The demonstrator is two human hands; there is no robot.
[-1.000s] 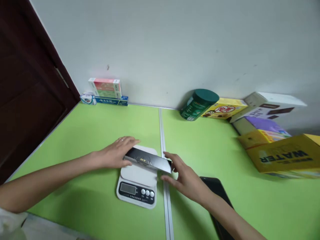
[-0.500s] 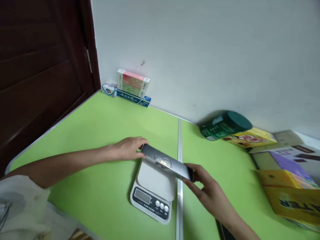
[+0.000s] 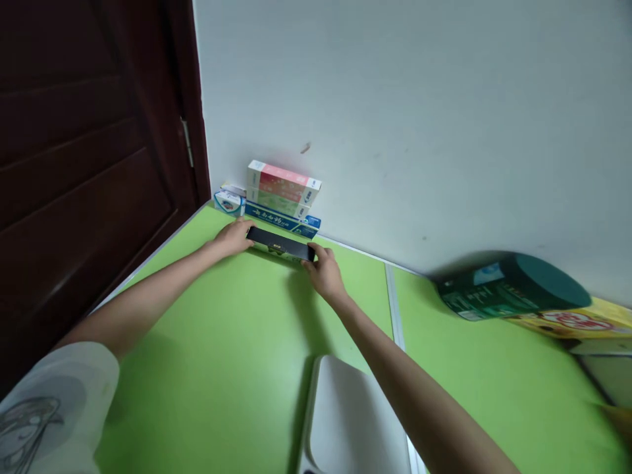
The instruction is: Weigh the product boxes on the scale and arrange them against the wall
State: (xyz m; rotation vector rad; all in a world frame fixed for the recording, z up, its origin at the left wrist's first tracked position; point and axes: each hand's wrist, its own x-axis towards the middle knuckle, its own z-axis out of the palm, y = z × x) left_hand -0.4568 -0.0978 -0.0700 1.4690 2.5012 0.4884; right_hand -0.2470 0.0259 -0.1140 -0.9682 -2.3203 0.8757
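A long, narrow box, black on its upper face and paler along the front, spans the space between my hands at the far side of the table. My left hand grips its left end, and the fingers of my right hand close on its right end. Just behind it, against the wall, lie a blue carton and a pink, white and green carton stacked above it. To their left sits a small white-and-blue box. Whether the held box touches the table is hard to tell.
A white kitchen scale stands at the near edge of view, partly under my right forearm. On the right, a dark green canister lies tilted by a yellow package. A dark door borders the table's left side.
Both hands have carried the box from above the scale to the far left, close to the cartons by the wall. The camera view has shifted, pushing the scale lower in the picture.
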